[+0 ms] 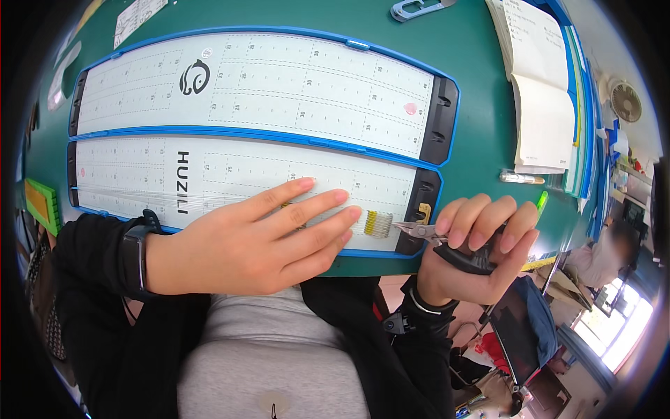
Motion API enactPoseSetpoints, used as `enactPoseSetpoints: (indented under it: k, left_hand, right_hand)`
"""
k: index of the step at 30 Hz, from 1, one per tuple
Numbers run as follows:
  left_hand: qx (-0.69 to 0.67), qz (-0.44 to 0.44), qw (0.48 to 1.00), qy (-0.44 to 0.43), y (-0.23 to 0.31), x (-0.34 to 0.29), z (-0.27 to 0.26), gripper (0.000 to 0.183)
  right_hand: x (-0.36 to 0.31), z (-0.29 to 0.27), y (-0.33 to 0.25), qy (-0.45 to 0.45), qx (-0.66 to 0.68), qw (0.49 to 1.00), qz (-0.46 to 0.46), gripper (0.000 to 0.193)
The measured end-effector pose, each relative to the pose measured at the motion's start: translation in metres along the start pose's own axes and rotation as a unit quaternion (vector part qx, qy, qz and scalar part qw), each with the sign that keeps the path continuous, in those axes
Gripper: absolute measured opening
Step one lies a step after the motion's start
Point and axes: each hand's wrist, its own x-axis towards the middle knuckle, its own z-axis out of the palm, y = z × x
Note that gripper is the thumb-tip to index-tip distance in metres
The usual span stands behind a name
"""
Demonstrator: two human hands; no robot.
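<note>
A long blue-framed case lies unfolded, its two white ruled boards [265,84] side by side. My left hand [258,237] rests palm down across the nearer board [125,164], fingers stretched and slightly apart. Thin pale lines [139,197] run along that board toward the hand, and a small yellowish piece shows between its fingers. In my right hand [481,237] is a pair of pliers [419,230] with dark handles. Their pointed tip is close to a row of fine metal pieces with yellow ends [378,224] near the board's right end; whether they touch, I cannot tell.
Green tabletop [481,140] surrounds the case. An open notebook [544,119] lies at the right above a capped clear tube [521,177]. Blue-handled snips [422,8] lie at the far edge, and a green-and-orange block [42,206] at the left. Someone sits farther right.
</note>
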Motion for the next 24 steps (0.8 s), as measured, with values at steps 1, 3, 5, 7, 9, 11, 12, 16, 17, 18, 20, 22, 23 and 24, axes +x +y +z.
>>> enactPoseSetpoints:
  k: [1, 3, 5, 7, 9, 11, 12, 16, 17, 18, 20, 22, 23, 24]
  left_hand:
    - [0.000, -0.001, 1.000, 0.000, -0.0001, -0.0002, 0.0000, 0.029]
    - [-0.001, -0.002, 1.000, 0.001, -0.0002, -0.0004, -0.0003, 0.029]
    - [-0.002, -0.003, 1.000, 0.002, -0.0006, -0.0004, -0.0001, 0.029]
    - [-0.004, -0.004, 1.000, 0.010, -0.0007, -0.0006, 0.0008, 0.029]
    - [-0.005, -0.006, 1.000, 0.013, -0.0006, -0.0003, 0.0008, 0.028]
    - [-0.005, -0.007, 1.000, 0.015, -0.0006, -0.0001, 0.0005, 0.028]
    - [-0.004, -0.007, 1.000, 0.015, -0.0006, 0.0000, 0.0002, 0.028]
    - [-0.005, -0.004, 1.000, 0.013, -0.0011, -0.0001, 0.0002, 0.029]
    - [-0.005, -0.004, 1.000, 0.013, -0.0013, -0.0003, 0.0003, 0.029]
    - [-0.006, -0.004, 1.000, 0.013, -0.0015, -0.0006, 0.0004, 0.029]
    - [-0.006, -0.002, 1.000, 0.013, -0.0017, -0.0009, 0.0002, 0.030]
    - [-0.007, -0.002, 1.000, 0.007, -0.0016, -0.0012, -0.0007, 0.030]
    - [-0.006, -0.002, 1.000, 0.007, -0.0016, -0.0012, -0.0013, 0.030]
    - [-0.008, -0.002, 1.000, 0.003, -0.0015, -0.0013, -0.0021, 0.031]
  right_hand:
    - [0.0001, -0.0001, 0.0002, -0.008, -0.007, 1.000, 0.007, 0.032]
    - [0.0002, -0.0007, 0.0003, -0.010, -0.007, 1.000, 0.008, 0.032]
    - [0.0003, -0.0003, 0.0005, -0.013, -0.007, 1.000, 0.009, 0.032]
    - [0.0000, 0.0007, 0.0002, -0.002, 0.023, 1.000, 0.008, 0.032]
    - [0.0001, 0.0019, -0.0006, -0.008, 0.018, 1.000, 0.014, 0.032]
    - [-0.0001, 0.0025, -0.0011, -0.014, 0.013, 1.000, 0.019, 0.033]
    - [-0.0003, 0.0028, -0.0013, -0.014, 0.010, 1.000, 0.022, 0.033]
    - [-0.0001, 0.0022, -0.0012, -0.019, 0.019, 0.999, 0.024, 0.033]
    - [-0.0002, 0.0021, -0.0013, -0.019, 0.019, 0.999, 0.024, 0.033]
    - [-0.0004, 0.0021, -0.0015, -0.025, 0.029, 0.999, 0.031, 0.033]
    - [-0.0010, 0.0019, -0.0019, -0.030, 0.039, 0.998, 0.037, 0.033]
    - [-0.0015, 0.0014, -0.0018, -0.038, 0.031, 0.998, 0.047, 0.033]
    - [-0.0017, 0.0014, -0.0018, -0.037, 0.032, 0.998, 0.046, 0.033]
    - [-0.0020, 0.0015, -0.0017, -0.035, 0.044, 0.997, 0.046, 0.033]
